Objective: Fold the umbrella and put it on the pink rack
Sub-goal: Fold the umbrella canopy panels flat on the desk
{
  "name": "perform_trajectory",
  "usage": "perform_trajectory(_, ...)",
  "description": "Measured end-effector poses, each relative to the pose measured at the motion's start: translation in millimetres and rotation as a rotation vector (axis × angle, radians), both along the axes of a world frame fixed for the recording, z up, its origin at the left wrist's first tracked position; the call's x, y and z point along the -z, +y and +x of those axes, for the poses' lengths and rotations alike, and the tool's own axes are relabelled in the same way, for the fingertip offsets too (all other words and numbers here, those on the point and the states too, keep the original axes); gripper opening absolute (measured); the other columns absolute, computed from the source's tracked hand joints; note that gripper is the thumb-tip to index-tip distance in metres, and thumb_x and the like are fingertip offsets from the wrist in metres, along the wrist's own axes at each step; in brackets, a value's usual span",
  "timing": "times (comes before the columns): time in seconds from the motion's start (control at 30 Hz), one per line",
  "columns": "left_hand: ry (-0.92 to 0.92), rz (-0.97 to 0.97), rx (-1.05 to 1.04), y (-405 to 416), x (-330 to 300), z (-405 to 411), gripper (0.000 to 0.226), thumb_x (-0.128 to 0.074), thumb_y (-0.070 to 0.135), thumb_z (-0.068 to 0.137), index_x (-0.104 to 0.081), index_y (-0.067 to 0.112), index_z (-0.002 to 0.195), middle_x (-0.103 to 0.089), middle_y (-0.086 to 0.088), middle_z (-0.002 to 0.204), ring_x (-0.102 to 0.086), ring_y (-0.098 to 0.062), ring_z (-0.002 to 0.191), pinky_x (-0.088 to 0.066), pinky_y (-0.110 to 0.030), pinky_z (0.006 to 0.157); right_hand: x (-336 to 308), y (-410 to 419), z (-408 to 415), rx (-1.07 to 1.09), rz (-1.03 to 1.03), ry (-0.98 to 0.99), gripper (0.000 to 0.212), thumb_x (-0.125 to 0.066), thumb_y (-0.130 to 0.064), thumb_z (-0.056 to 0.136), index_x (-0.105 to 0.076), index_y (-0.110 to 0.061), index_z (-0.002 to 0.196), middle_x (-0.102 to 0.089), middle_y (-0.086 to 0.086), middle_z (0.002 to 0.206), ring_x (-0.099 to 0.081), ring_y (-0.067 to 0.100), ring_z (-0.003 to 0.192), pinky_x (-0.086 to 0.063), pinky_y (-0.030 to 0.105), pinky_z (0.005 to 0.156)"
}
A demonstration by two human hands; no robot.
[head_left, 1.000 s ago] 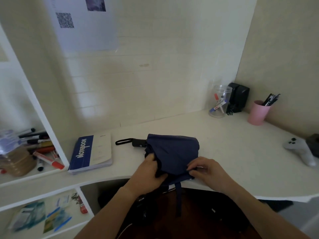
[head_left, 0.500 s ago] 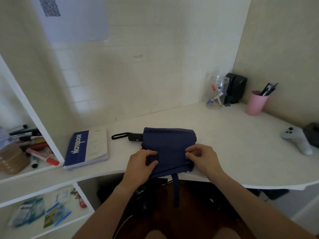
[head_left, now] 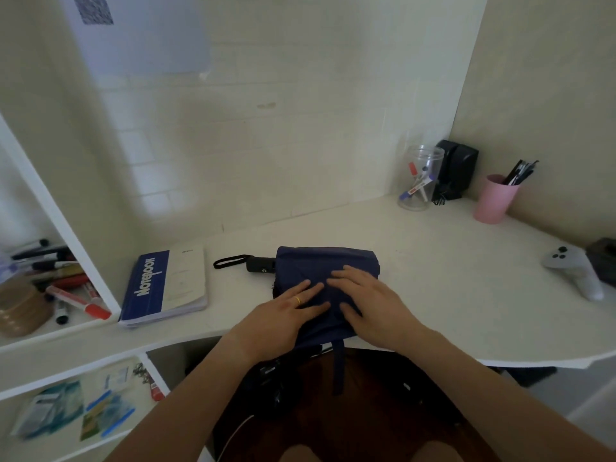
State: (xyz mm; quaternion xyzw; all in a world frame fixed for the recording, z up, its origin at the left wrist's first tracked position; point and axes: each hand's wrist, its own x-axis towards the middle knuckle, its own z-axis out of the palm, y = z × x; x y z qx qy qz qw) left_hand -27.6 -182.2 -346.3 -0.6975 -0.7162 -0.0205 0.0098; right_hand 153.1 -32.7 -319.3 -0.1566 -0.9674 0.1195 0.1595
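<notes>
- The navy umbrella (head_left: 325, 265) is laid on the white counter (head_left: 450, 281) near its front edge, collapsed, with the canopy spread flat and its black handle (head_left: 260, 264) and wrist loop (head_left: 230, 261) pointed toward the notebook (head_left: 165, 288).
- The left hand (head_left: 283, 315) is pressed flat on the fabric, fingers extended; nothing is gripped by it.
- The right hand (head_left: 370, 301) is likewise laid flat and open on the canopy, just beside the left; nothing is held in its grip.
- The closure strap (head_left: 339, 365) is seen hanging over the counter edge.
- The canopy is judged soft, thin and slippery, so folds are likely to spring loose unless held down while being rolled.
- The handle is judged the stiff, heavier part, and is the best place to take hold for carrying.
- No pink rack can be made out; only a pink cup (head_left: 495, 200) is seen at the far right.
</notes>
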Motion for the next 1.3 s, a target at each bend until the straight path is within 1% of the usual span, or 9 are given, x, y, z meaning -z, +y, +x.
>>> perform_trajectory(0.13,-0.144,-0.029,-0.018,1,0,-2,0.053,-0.035,0.029,0.109,-0.021,0.04,0.159,0.001,0.012,0.171,0.013,-0.004,0.154,-0.016,-0.033,0.127,28,7,6,-0.002,0.077,-0.252,0.067,-0.011,-0.053,0.102,-0.008,-0.022,0.161,0.002,-0.008,0.168,0.007,0.011,0.155,0.001,0.03,0.126)
perform_trajectory(0.3,-0.188,-0.039,-0.042,13,-2,-1,0.05,-0.027,0.041,0.11,-0.022,0.037,0.159,-0.001,0.011,0.171,0.011,-0.005,0.154,0.008,-0.02,0.119,39,17,7,0.042,0.079,-0.342,0.085,0.019,-0.065,0.082,0.011,-0.027,0.157,0.018,-0.011,0.164,0.018,0.009,0.153,0.0,0.037,0.127)
perform_trajectory(0.43,-0.01,0.018,-0.009,13,-4,6,0.054,-0.027,0.034,0.11,-0.016,0.025,0.162,-0.003,0.002,0.171,0.004,-0.009,0.156,-0.002,-0.025,0.124,14,20,3,0.049,-0.036,-0.388,0.066,-0.031,-0.056,0.102,-0.02,-0.025,0.16,-0.01,-0.008,0.168,-0.008,0.012,0.155,-0.013,0.033,0.126)
perform_trajectory(0.5,-0.007,0.033,0.012,11,-4,12,0.057,-0.03,0.028,0.109,-0.014,0.018,0.162,0.0,0.0,0.171,0.004,-0.01,0.156,0.0,-0.022,0.121,-14,29,-4,0.154,-0.17,-0.098,0.044,-0.057,-0.044,0.095,-0.061,-0.027,0.135,-0.059,-0.009,0.143,-0.053,0.013,0.132,-0.042,0.032,0.111)
perform_trajectory(0.57,0.036,0.117,0.027,11,-3,14,0.057,-0.033,0.026,0.106,-0.022,0.017,0.161,-0.005,0.0,0.171,-0.002,-0.012,0.157,0.001,-0.021,0.118,-41,54,-25,0.3,-0.326,0.229,0.028,-0.061,-0.038,0.095,-0.071,-0.024,0.116,-0.074,-0.005,0.116,-0.067,0.014,0.107,-0.049,0.026,0.093)
perform_trajectory(0.67,0.092,0.169,0.025,14,0,11,0.057,-0.034,0.026,0.103,-0.031,0.02,0.159,-0.017,0.0,0.169,-0.013,-0.013,0.156,-0.007,-0.029,0.125,-60,96,-61,0.466,-0.559,-0.009,0.053,-0.048,-0.048,0.1,-0.06,-0.008,0.132,-0.062,0.009,0.134,-0.058,0.026,0.119,-0.042,0.035,0.097)
perform_trajectory(0.77,-0.017,0.052,0.014,15,4,9,0.06,-0.032,0.027,0.105,-0.016,0.022,0.162,-0.004,0.0,0.171,-0.001,-0.012,0.157,-0.006,-0.029,0.127,-52,114,-81,0.427,-0.627,-0.296,0.05,-0.065,-0.04,0.093,-0.068,0.006,0.111,-0.066,0.013,0.107,-0.061,0.028,0.096,-0.046,0.033,0.077)
perform_trajectory(1.07,-0.048,0.064,0.012,16,8,4,0.06,-0.034,0.031,0.103,-0.018,0.034,0.16,-0.01,0.005,0.171,-0.009,-0.011,0.157,-0.016,-0.031,0.126,-59,111,-62,0.099,-0.696,0.237,0.01,-0.081,-0.01,0.08,-0.079,-0.014,0.089,-0.078,0.006,0.1,-0.072,0.022,0.098,-0.059,0.036,0.088)
perform_trajectory(1.3,-0.043,0.054,-0.006,17,9,5,0.058,-0.035,0.032,0.103,-0.022,0.033,0.159,-0.014,0.004,0.171,-0.012,-0.013,0.157,-0.021,-0.037,0.127,-67,83,-33,-0.02,-0.75,0.154,0.033,-0.087,-0.006,0.072,-0.067,-0.017,0.096,-0.065,-0.004,0.129,-0.067,0.017,0.112,-0.058,0.035,0.093)
